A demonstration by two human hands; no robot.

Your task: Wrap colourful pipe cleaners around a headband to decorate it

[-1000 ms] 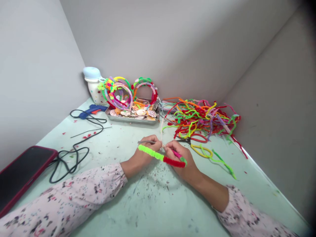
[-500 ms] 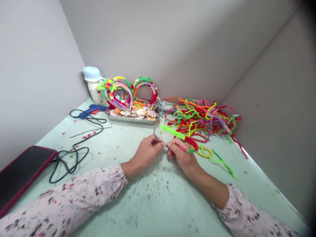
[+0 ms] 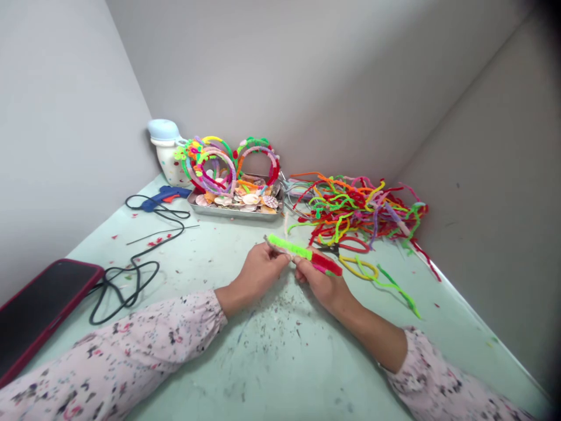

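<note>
Between my hands is a headband wrapped in fuzzy pipe cleaner (image 3: 291, 245), bright green then red, with pink and green on its lower side; a bare grey end shows at the left. My left hand (image 3: 260, 270) pinches it near that grey end. My right hand (image 3: 322, 283) grips it with thumb and fingertips close beside the left, the red part lying over the hand. A pale pipe cleaner end (image 3: 286, 224) sticks up behind the green part. Scissors with red and yellow handles (image 3: 359, 268) lie just beyond my right hand.
A heap of coloured pipe cleaners (image 3: 368, 210) lies back right. A metal tray (image 3: 236, 215) of shells (image 3: 250, 199) has finished-looking headbands (image 3: 219, 169) on it. On the left are a white cup (image 3: 169, 158), a blue glue gun (image 3: 164, 199), a black cord (image 3: 138, 260) and a phone (image 3: 44, 310).
The headband has turned in my hands: its green part has swung left and lower, near my left thumb, and the red part looks straighter. More of the scissors shows. Both hands have stayed nearly in place.
</note>
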